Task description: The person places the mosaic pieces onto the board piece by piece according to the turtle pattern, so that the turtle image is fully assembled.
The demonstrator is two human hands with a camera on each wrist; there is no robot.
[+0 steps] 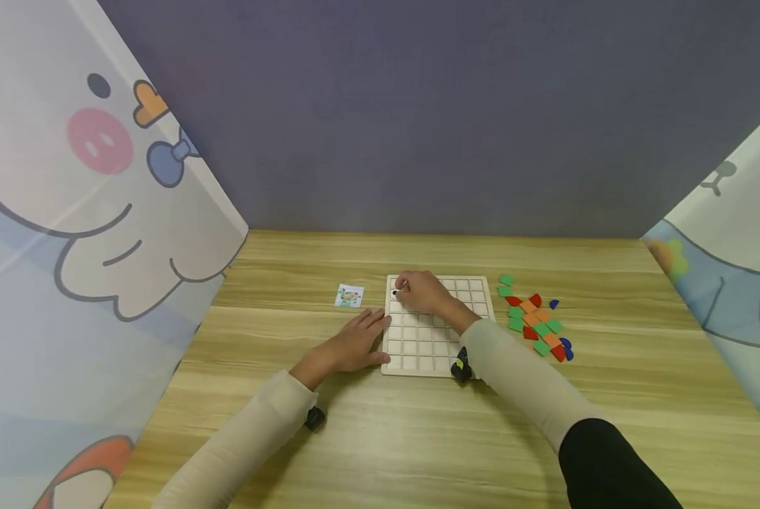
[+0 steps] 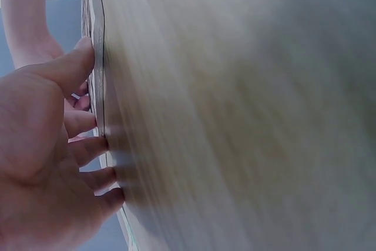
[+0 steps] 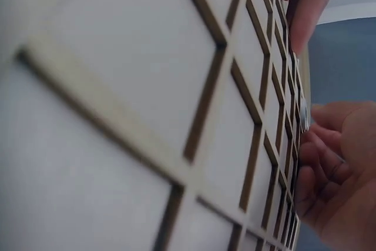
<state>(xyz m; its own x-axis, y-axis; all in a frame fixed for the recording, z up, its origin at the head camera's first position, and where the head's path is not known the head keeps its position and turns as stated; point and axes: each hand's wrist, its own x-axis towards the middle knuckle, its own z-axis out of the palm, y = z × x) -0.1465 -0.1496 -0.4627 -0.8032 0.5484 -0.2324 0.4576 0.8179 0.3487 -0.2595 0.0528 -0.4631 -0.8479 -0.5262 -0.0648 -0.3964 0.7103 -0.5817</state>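
Note:
A pale wooden grid board (image 1: pixel 411 346) with raised square cells lies flat on the table. My right hand (image 1: pixel 423 292) is over its upper left corner, pinching a small white piece with a black dot (image 1: pixel 394 292) at a cell there. In the right wrist view the right hand (image 3: pixel 343 168) has its fingers curled, and a sliver of the piece (image 3: pixel 304 116) shows at the fingertips. My left hand (image 1: pixel 353 343) rests on the table by the board's left side. Its spread fingers and thumb touch that edge, as the left wrist view of the left hand (image 2: pixel 53 139) also shows.
Right of the board lie loose green squares (image 1: pixel 515 324), orange squares (image 1: pixel 529 319), red pieces (image 1: pixel 530 332) and blue half-rounds (image 1: pixel 554 304). A small picture card (image 1: pixel 349 295) lies to its left. A grey panel (image 1: pixel 443 127) stands behind the table (image 1: pixel 405 438).

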